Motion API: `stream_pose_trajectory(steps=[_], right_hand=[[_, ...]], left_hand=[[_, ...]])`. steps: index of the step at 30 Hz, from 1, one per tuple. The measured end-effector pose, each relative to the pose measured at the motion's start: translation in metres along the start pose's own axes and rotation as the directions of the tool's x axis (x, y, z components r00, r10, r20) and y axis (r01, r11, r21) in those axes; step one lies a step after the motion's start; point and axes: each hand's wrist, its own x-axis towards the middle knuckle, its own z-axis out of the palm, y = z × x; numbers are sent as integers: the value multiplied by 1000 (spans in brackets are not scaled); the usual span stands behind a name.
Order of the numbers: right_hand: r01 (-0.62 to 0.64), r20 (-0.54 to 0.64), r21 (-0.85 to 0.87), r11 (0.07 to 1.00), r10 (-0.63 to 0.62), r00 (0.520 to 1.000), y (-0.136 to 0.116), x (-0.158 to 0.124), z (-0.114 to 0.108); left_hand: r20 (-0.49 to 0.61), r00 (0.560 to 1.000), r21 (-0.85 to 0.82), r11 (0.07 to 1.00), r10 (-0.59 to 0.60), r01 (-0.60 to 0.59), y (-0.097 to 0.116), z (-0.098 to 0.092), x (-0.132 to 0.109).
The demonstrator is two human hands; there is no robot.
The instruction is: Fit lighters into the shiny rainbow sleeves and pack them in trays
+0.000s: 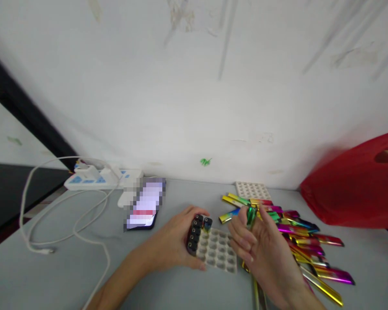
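My left hand grips the left end of a pale moulded tray with many small pockets. Several black capped pieces fill the tray's left column. My right hand hovers just right of the tray, its fingers pinched on a shiny green metallic stick held upright. A second long stick runs under the right palm. Beside that hand lies a heap of rainbow-coloured metallic sticks on the grey table.
A second pocketed tray lies by the wall behind the heap. A phone with a lit screen, a white power strip and a looping white cable sit to the left. A red plastic bag fills the right side.
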Motion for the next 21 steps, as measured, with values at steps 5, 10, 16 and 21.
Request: stream_pose_trajectory(steps=[5, 10, 16, 21], right_hand=[[-129, 91, -89, 988, 137, 986, 9, 3, -4], [-161, 72, -149, 976, 173, 982, 11, 3, -10], [-188, -15, -245, 951, 190, 982, 13, -1, -5], [-74, 7, -285, 956, 79, 997, 15, 1, 0]], left_hand=[[-16, 1000, 17, 1000, -9, 9, 1, 1, 0], [-11, 1000, 6, 1000, -11, 12, 2, 0, 0], [-13, 1000, 8, 1000, 1, -1, 3, 1, 0], [-25, 999, 10, 1000, -21, 21, 3, 2, 0]])
